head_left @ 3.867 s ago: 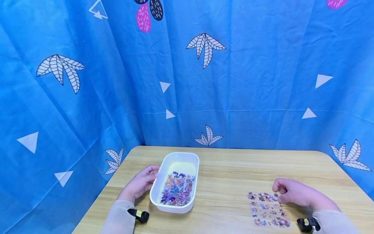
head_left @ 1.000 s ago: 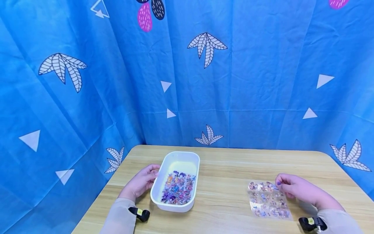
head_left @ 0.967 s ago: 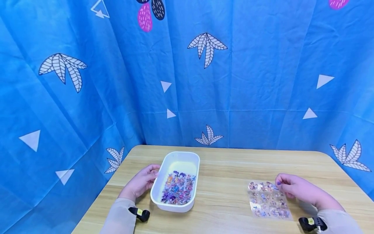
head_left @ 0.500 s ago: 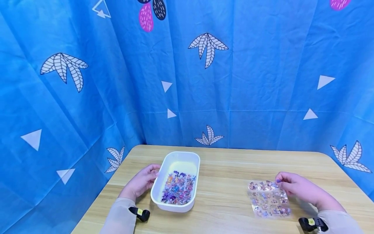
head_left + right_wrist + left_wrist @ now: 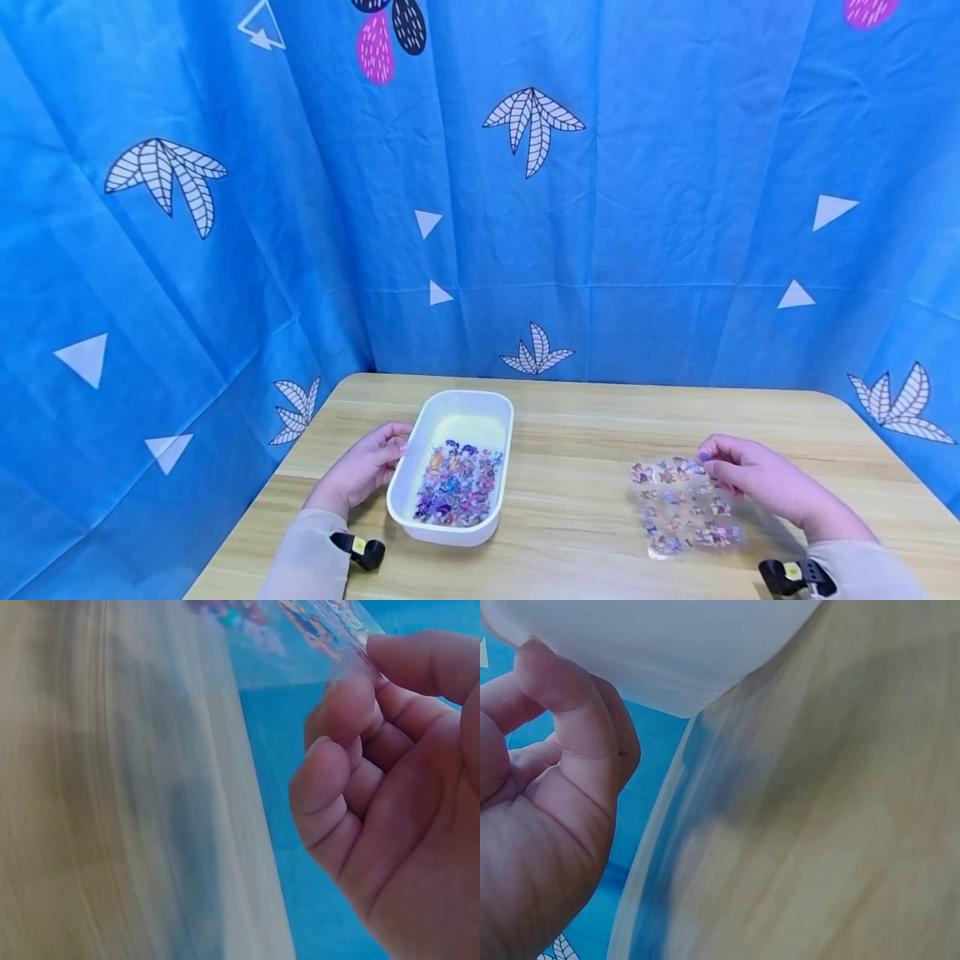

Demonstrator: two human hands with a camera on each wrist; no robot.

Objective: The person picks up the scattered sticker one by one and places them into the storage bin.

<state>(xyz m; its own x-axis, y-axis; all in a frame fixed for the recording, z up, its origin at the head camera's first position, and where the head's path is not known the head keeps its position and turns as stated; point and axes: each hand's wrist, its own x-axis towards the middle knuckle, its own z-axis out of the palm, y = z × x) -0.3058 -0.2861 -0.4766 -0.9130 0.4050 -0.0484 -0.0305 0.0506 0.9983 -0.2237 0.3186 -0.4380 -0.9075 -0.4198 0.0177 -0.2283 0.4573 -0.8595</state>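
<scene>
My left hand [image 5: 358, 468] grips the left side of a white plastic tub [image 5: 448, 534], its fingers curled at the edge in the left wrist view. Inside the tub lie colourful clear-backed stickers [image 5: 453, 492], mostly purple, orange and blue. At the right, my right hand [image 5: 776, 485] pinches the far right corner of a transparent sticker sheet [image 5: 678, 507] between thumb and forefinger. Rows of small printed figures cover this sheet. Seen from the right wrist, the sheet [image 5: 300, 645] is raised above the tabletop, while the other fingers curl loosely under it.
Both things are over a light wood-grain table [image 5: 570, 483] with rounded far corners. A blue curtain [image 5: 645, 208] with leaf and triangle prints hangs behind the table and at its sides. Black straps with small devices [image 5: 797, 577] sit at both wrists.
The right hand has taken the flat-lying sticker sheet by its corner, lifted it and lately shifted it slightly left. The left hand and the tub have stayed in place.
</scene>
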